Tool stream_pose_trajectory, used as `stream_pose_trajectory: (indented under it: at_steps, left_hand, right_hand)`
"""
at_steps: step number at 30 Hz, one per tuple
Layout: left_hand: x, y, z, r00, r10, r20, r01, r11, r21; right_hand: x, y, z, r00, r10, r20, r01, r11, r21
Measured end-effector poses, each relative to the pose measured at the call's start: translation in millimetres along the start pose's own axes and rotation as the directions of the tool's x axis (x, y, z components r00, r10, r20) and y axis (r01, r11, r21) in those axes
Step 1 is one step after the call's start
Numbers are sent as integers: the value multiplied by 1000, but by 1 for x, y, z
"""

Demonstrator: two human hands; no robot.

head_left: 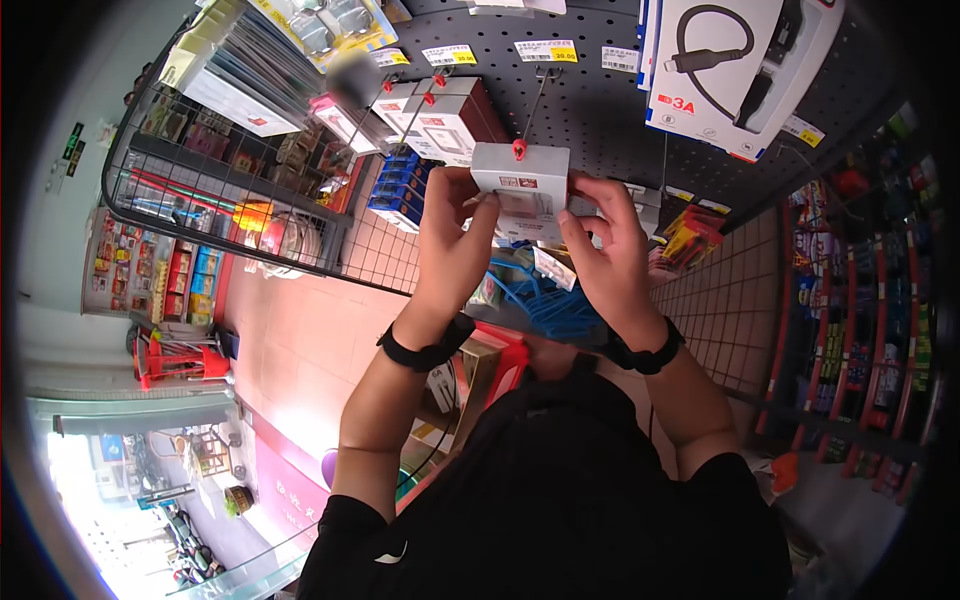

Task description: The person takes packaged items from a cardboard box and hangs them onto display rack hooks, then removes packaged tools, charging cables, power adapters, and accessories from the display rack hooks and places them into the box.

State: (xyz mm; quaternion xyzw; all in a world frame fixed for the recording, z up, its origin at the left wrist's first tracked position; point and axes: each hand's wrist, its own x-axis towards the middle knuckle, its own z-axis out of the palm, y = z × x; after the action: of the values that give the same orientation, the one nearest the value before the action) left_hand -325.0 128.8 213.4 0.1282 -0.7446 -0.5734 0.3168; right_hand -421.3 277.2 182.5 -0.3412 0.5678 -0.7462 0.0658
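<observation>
A white box point(520, 200) with a small printed panel is at the end of a display hook with a red tip point(519, 149). My left hand point(455, 235) grips its left side, the thumb on the front face. On the right side my right hand point(607, 245) holds it, with thumb and fingers at the edge. To the left, similar white boxes point(445, 125) hang on hooks above a stack of blue packs point(400, 190). Beneath my hands lie blue plastic hangers point(545, 300).
A dark pegboard point(600, 95) carries price tags and a large cable package point(740, 75) at upper right. A wire mesh rack point(230, 235) stands at left. Below are an open carton point(475, 385) and tiled floor. Stocked shelves point(860, 340) line the right.
</observation>
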Motion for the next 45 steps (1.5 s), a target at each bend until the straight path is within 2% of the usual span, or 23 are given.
stream_pose_trajectory:
  at_steps: [3,5,7,9,15,17,19,21,23,27,29,30,31,34,35,37,38,40,42,43,45]
  left_hand:
    - [-15,12,-8,999,-16,-35,15,1000,-19]
    - [-25,17,-14,997,-34,-65,31,998,-53]
    - [-36,20,-22,997,-48,-68,43,996,-82]
    - [-46,17,-32,998,-22,-57,18,998,-64]
    - [-94,4,-67,976,-193,-105,186,980,-69]
    - [-113,-8,-80,958,-268,-98,255,959,-126]
    - [-134,-16,-92,944,-308,-120,292,947,-132]
    - [-156,-26,-107,928,-345,-139,326,935,-139]
    - [-183,-40,-123,861,-497,-109,484,866,-127]
    - [-236,-61,-146,802,-560,-205,560,826,-63]
    - [-266,-78,-159,768,-586,-258,586,806,-87]
    - [-278,-81,-165,740,-609,-287,610,787,-98]
    - [-289,-84,-171,711,-628,-315,631,768,-109]
    - [-318,-88,-184,660,-654,-371,678,731,-82]
    - [-327,-91,-188,638,-664,-390,705,707,-50]
    - [-345,-98,-195,622,-666,-411,721,693,-33]
    - [-353,-102,-200,614,-665,-426,733,680,-5]
    - [-368,-110,-208,604,-672,-428,743,669,-1]
    - [-381,-120,-213,594,-680,-429,754,657,1]
    - [-386,-126,-214,612,-626,-483,714,700,-4]
    - [-395,-135,-218,620,-572,-537,674,739,-8]
  right_hand:
    - [-9,-10,3,999,5,40,-5,1000,5]
    - [-14,-14,9,995,-90,41,89,996,12]
    - [-21,-17,14,995,-87,56,86,996,22]
    - [-29,-16,19,993,-63,103,63,998,2]
    - [-58,-5,43,976,51,211,-58,998,27]
    - [-69,-4,54,942,193,275,-198,980,-12]
    - [-84,15,65,930,182,318,-178,983,-43]
    - [-96,26,76,874,231,428,-191,972,-136]
    - [-111,30,89,839,263,476,-222,965,-143]
    - [-153,56,113,745,294,599,-157,950,-271]
    - [-172,62,127,621,381,685,-262,925,-277]
    - [-180,67,134,532,420,735,-222,907,-357]
    - [-187,71,140,521,420,744,-220,907,-358]
    - [-213,85,161,334,520,786,-313,848,-428]
    - [-222,94,166,324,521,790,-310,847,-432]
    - [-235,110,177,210,555,805,-353,811,-467]
    - [-241,117,182,203,554,807,-351,811,-469]
    - [-252,131,189,98,549,830,-313,809,-498]
    - [-264,143,195,94,536,839,-353,806,-475]
    - [-268,146,197,100,523,846,-394,802,-449]
    - [-267,146,196,115,581,806,-351,783,-514]
